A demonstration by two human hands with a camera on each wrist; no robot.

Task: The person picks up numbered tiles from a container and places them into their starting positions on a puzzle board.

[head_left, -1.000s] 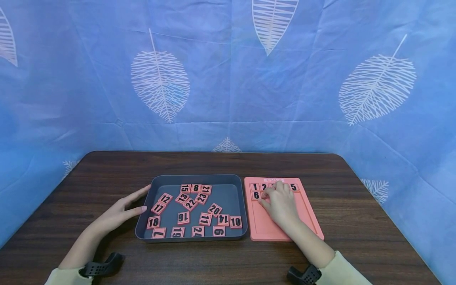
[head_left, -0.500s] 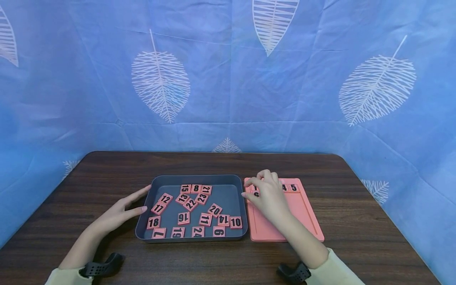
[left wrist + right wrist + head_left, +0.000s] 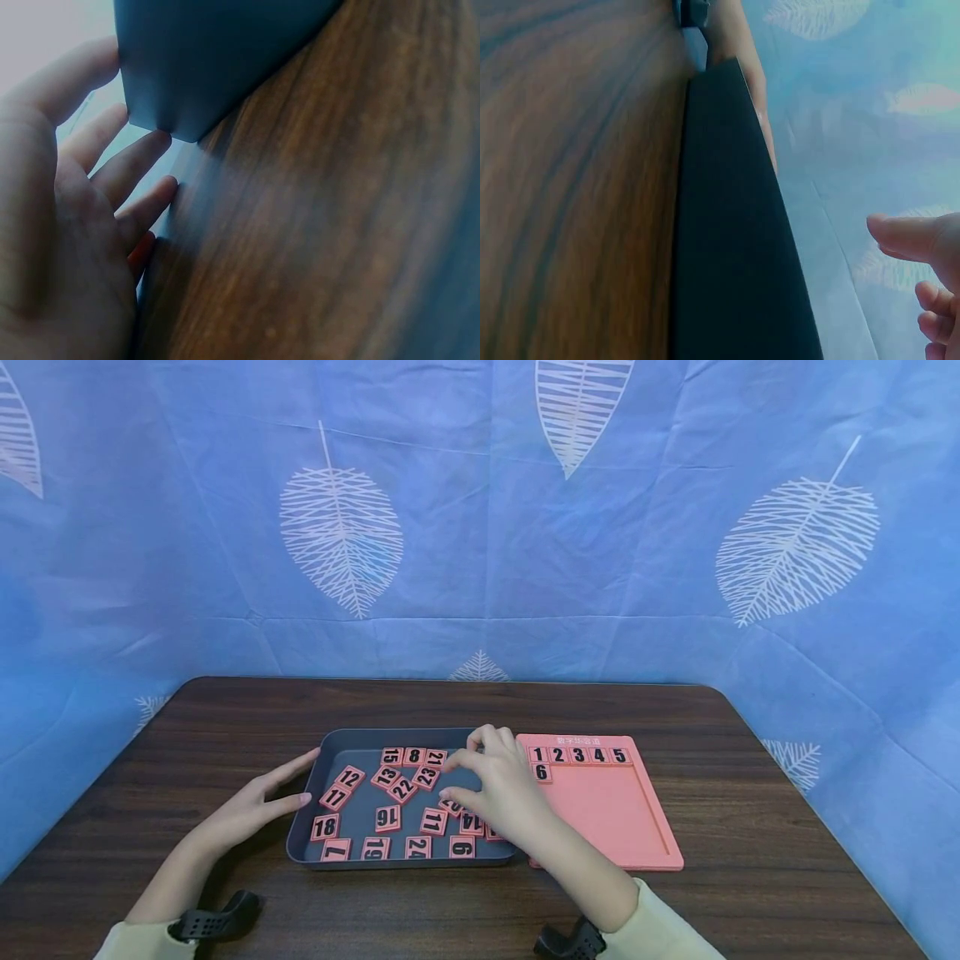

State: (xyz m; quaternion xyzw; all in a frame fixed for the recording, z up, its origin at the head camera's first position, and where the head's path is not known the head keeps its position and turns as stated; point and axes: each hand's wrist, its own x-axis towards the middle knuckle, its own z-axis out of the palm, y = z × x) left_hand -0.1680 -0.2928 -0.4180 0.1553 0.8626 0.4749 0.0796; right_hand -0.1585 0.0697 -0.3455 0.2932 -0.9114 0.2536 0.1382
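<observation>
My left hand (image 3: 251, 806) rests its thumb and fingertips against the left wall of a dark grey tray (image 3: 300, 831); in the left wrist view its fingers (image 3: 124, 172) lie fairly straight along the tray's outer side. Over the right part of the tray hovers my right hand (image 3: 498, 785), thumb and index finger apart with nothing between them. Beneath it, the 20 tile (image 3: 451, 807) and 14 tile (image 3: 471, 823) are partly covered. Nearest its fingertips lies the 23 tile (image 3: 426, 777). Right of the tray, a pink board (image 3: 607, 810) carries tiles 1 to 5 in its top row and the 6 tile (image 3: 542, 772) below.
Several pink number tiles lie scattered in the tray, including the 7 tile (image 3: 335, 849) and 8 tile (image 3: 413, 757). Tray and board stand side by side on a dark wooden table (image 3: 420, 910). Behind hangs a blue leaf-patterned cloth (image 3: 480, 527).
My right hand has moved left from the board to above the tray, uncovering the top row and the 6 tile. The left hand has stayed at the tray's edge.
</observation>
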